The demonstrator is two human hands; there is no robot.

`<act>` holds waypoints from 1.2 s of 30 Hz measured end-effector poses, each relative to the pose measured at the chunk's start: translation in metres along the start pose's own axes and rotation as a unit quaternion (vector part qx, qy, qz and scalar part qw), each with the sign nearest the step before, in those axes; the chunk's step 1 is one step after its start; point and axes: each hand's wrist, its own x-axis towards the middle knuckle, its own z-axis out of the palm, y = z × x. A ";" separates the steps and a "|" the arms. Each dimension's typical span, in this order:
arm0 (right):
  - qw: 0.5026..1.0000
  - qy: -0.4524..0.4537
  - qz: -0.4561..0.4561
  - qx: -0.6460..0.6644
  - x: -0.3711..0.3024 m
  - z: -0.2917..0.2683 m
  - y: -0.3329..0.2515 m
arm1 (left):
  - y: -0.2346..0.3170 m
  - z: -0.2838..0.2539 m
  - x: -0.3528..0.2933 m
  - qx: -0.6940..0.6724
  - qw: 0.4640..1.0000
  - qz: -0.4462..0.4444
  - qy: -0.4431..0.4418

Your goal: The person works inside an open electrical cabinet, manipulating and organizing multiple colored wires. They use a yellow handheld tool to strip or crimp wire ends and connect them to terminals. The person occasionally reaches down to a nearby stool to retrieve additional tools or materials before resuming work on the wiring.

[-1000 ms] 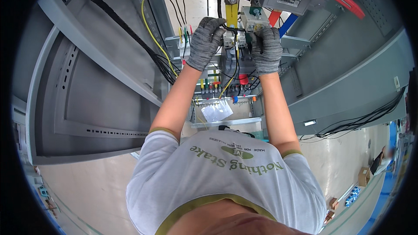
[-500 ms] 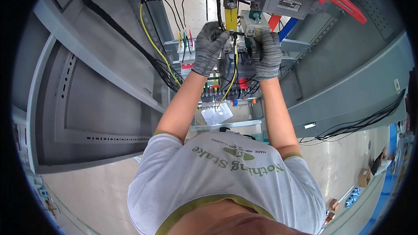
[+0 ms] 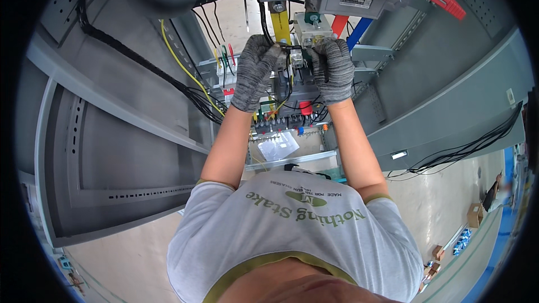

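Both grey knit-gloved hands, left hand (image 3: 255,73) and right hand (image 3: 334,70), are closed on thin black wires (image 3: 287,48) at the small pale terminal block (image 3: 312,29), wiring seemingly unfinished, loose coloured leads (image 3: 224,56) left.

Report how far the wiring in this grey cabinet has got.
Done, by the look of it: coloured wires already sit in the terminal row, and a black cable bundle is routed along the frame. In hand: the left hand and right hand, both gloved, grip black wires at a small component. Left: loose black cables hang at the right.
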 end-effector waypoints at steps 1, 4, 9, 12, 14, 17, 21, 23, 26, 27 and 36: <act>1.000 -0.011 0.010 0.015 0.000 -0.002 0.000 | 0.003 0.002 0.000 0.024 1.000 0.006 -0.013; 0.999 -0.019 0.009 0.042 -0.004 -0.003 0.005 | 0.002 0.002 0.000 0.079 0.996 0.015 -0.043; 0.998 -0.004 -0.022 0.058 -0.004 -0.002 0.010 | 0.018 0.006 0.003 0.066 0.994 -0.009 -0.089; 0.999 0.021 -0.035 0.034 -0.005 0.001 0.011 | 0.015 0.007 0.004 0.050 0.995 0.005 -0.091; 0.999 0.016 -0.027 0.032 -0.002 0.000 0.007 | 0.018 0.010 0.001 0.042 0.995 0.008 -0.087; 0.999 0.005 -0.047 0.018 0.000 0.000 0.006 | 0.005 0.009 0.005 0.123 0.988 0.064 -0.060; 0.999 0.003 -0.026 0.024 0.000 -0.002 0.005 | -0.002 0.006 -0.001 0.156 0.987 0.042 0.010; 0.999 0.003 -0.027 0.021 -0.002 -0.001 0.007 | -0.002 -0.003 0.000 0.271 0.959 0.067 0.040; 0.999 0.008 -0.049 0.003 -0.001 -0.001 0.006 | 0.009 -0.001 -0.005 0.323 0.939 0.099 0.070; 0.999 0.007 -0.041 0.010 -0.001 0.001 0.006 | 0.007 0.001 -0.004 0.258 0.959 0.099 0.065; 0.999 0.011 -0.034 0.036 -0.005 0.002 0.009 | -0.018 -0.008 0.017 0.091 0.988 0.123 -0.002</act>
